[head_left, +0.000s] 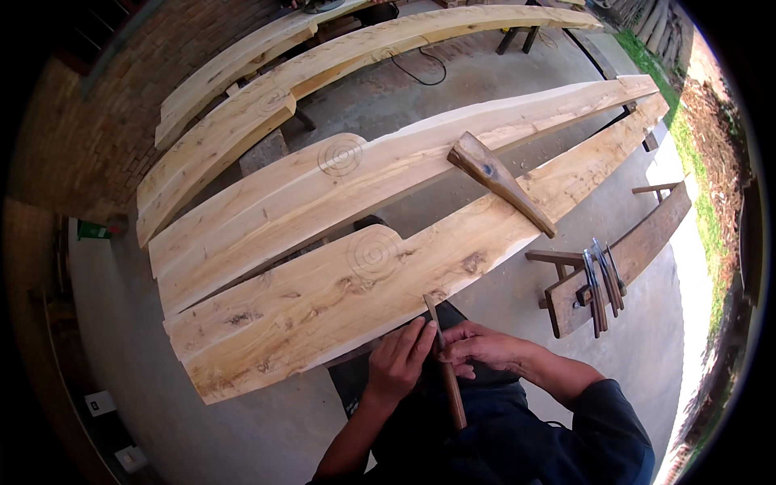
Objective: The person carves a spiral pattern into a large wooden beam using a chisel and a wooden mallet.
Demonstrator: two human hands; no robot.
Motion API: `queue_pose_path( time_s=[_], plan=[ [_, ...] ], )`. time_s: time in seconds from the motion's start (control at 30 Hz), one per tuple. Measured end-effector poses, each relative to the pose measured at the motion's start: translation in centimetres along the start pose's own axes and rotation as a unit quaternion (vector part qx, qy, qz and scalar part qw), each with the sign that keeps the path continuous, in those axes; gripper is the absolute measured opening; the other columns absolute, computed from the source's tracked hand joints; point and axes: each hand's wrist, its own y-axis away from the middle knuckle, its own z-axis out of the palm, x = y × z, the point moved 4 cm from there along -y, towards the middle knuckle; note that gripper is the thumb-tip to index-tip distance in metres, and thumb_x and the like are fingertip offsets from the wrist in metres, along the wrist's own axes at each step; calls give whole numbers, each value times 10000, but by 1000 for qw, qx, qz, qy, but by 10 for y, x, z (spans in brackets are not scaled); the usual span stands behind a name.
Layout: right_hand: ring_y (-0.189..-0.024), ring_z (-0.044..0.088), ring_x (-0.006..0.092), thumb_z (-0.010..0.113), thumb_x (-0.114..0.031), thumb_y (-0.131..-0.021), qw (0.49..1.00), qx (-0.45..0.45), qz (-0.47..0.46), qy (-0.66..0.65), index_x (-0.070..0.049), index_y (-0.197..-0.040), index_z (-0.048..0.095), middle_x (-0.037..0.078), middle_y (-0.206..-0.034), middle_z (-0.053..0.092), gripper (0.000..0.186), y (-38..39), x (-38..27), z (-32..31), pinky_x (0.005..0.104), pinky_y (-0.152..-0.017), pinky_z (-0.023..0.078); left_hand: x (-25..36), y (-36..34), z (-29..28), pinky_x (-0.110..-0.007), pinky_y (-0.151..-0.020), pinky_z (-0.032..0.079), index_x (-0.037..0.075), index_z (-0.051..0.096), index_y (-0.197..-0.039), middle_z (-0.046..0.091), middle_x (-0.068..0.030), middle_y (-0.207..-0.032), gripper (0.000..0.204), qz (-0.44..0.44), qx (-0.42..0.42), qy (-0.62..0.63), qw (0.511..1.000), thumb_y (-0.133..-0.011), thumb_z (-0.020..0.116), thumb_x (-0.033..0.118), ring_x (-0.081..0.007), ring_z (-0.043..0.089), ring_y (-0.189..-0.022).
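Note:
In front of my body, a chisel [453, 394] with a wooden handle stands upright, its narrow metal blade pointing away from me. My left hand [398, 356] is closed, its fingertips pressed against the blade from the left. From the other side, the curled fingers of my right hand [477, 346] close round the chisel near where blade and handle meet. Just beyond lies the nearest pale timber [323, 303], a curved beam with circles drawn on its rounded bump. A wooden mallet [501, 179] rests across this beam and the one behind it.
At the right, a low wooden bench [647, 234] carries several chisels [600, 287]. Behind the nearest timber lies a second marked beam [267, 210], with more long beams [234, 121] farther back. A black cable [432, 79] loops over the concrete floor [267, 428].

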Motion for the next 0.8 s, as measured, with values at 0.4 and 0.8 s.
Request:
queue_pose_path(
  time_s=[0.4, 0.8],
  plan=[
    [-589, 604, 151, 575, -331, -1119, 966, -53, -97, 232, -31, -904, 648, 36, -669, 598, 376, -55, -26, 32, 324, -566, 493, -60, -4, -28, -405, -845, 586, 113, 765, -1231, 748, -108, -1215, 303, 14, 51, -105, 993, -936, 692, 121, -302, 726, -1016],
    [-1240, 626, 367, 809, -160, -877, 383, 590, -382, 600, -76, -1373, 595, 176, -1372, 646, 547, -12, -163, -110, 432, -989, 522, -145, -38, -72, -292, -928, 563, -31, 671, -1151, 780, -118, -1072, 143, -337, 283, 242, 865, -1086, 639, 92, -148, 720, -992]
  ],
)
